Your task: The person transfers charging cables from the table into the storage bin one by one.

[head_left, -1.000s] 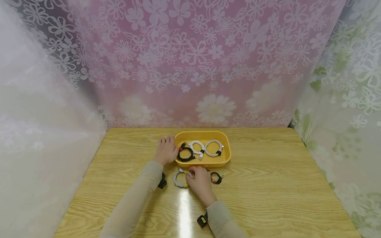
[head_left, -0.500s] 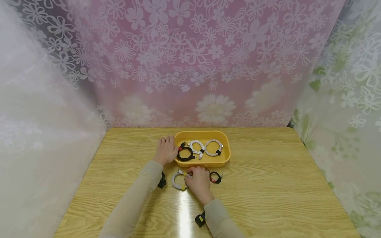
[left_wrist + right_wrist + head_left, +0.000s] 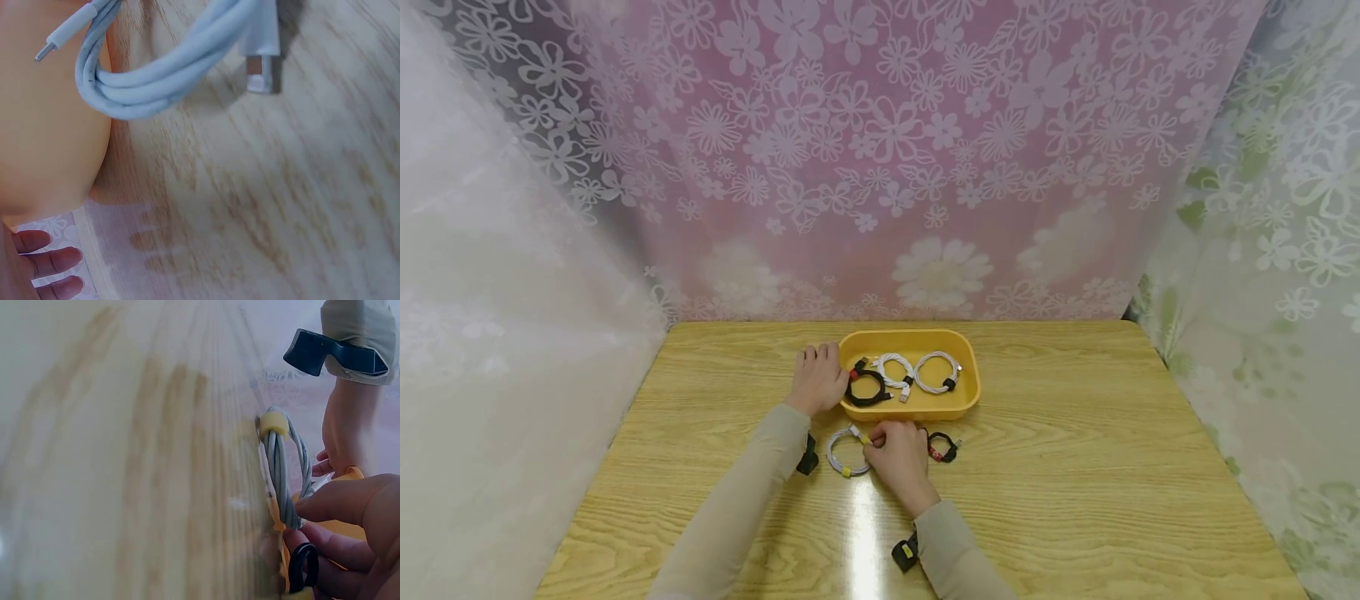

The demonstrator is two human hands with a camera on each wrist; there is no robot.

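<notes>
My right hand (image 3: 901, 460) pinches a grey-white coiled charging cable (image 3: 830, 454) between thumb and fingers, just in front of the yellow tray (image 3: 951, 412). Yellow ties bind this coil, and its silver plug (image 3: 259, 75) shows in the left wrist view. My left hand (image 3: 818, 379) rests at the tray's left end; its fingertips (image 3: 59, 261) look straight, and the thumb's contact is hidden. Right beside my right hand is a small black coiled cable (image 3: 942, 460) with a red tag; whether the hand touches it, I cannot tell.
Inside the tray lie a black coiled cable (image 3: 865, 403) with a red tie and two white coiled cables, one in the middle (image 3: 891, 358) and one at the right (image 3: 919, 367). The wood-grain table (image 3: 1075, 467) is surrounded by flowered curtains (image 3: 880, 167).
My right hand has shifted slightly left, and the grey-white coil has moved left and turned a little. The left hand and the tray look almost unmoved.
</notes>
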